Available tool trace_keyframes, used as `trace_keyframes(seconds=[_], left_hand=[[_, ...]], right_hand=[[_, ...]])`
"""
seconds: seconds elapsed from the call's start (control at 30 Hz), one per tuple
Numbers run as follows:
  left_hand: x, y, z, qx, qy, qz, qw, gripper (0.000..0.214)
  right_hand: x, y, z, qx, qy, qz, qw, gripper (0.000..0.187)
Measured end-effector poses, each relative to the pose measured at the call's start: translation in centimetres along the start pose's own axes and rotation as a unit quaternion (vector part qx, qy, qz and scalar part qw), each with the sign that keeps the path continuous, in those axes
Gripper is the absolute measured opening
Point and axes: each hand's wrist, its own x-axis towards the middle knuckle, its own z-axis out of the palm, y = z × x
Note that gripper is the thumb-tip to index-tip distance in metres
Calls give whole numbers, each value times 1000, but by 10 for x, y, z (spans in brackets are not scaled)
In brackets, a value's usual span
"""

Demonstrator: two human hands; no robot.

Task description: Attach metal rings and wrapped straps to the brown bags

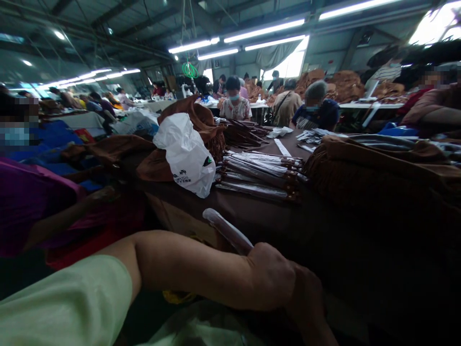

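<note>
1. Fluorescent tubes (264,31) are glowing beneath the roof of a large workroom, where people are sitting and standing in the far part.
2. Running across the middle, a dark tabletop (262,211) is carrying bags, strips and brown material.
3. Across the near side, a bare forearm is emerging from a pale green sleeve (82,298), and the left grip (272,276) is clenching around the near end of 1 wrapped strip (228,230).
4. That strip is slanting toward the far left, its rounded tip showing by the near edge of the tabletop.
5. Just right of it, the right grip (306,288) is overlapping the left grip in the view; its fingers are hiding in shadow, so I cannot tell whether it is grasping anything.
6. Farther off, a white plastic bag (187,154) with printed lettering is leaning against brown material (190,113).
7. Right of the bag, a stack of wrapped strips (259,178) is lying with brown ends pointing right; dark straps (245,132) are lying beyond.
8. Brown fabric (378,158) is covering the right side.
9. At left, a co-worker in purple (36,202) is holding a forearm out rightward, while 2 masked people (236,108) are facing the tabletop from beyond.
</note>
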Motion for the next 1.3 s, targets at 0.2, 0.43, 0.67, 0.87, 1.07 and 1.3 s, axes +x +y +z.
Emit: trace_keyframes(seconds=[0.2, 0.43, 0.67, 0.87, 1.07, 1.3], left_hand=[[7, -41, 6, -93, 20, 144, 985, 20], [32, -94, 23, -459, -275, 159, 830, 31], [0, -8, -3, -40, -54, -22, 997, 21], [-8, 8, 21, 30, 75, 7, 997, 16], [7, -66, 17, -164, -104, 169, 966, 27], [8, -58, 6, -150, -98, 123, 976, 33]], right_hand=[[-6, 22, 7, 16, 112, -11, 994, 24], [-12, 19, 23, 29, 132, -141, 981, 23], [-9, 21, 20, 33, 56, -8, 998, 15], [-10, 29, 15, 13, 137, -27, 990, 22], [-14, 27, 21, 32, 187, -139, 972, 25], [-13, 23, 25, -3, 174, -74, 982, 26]])
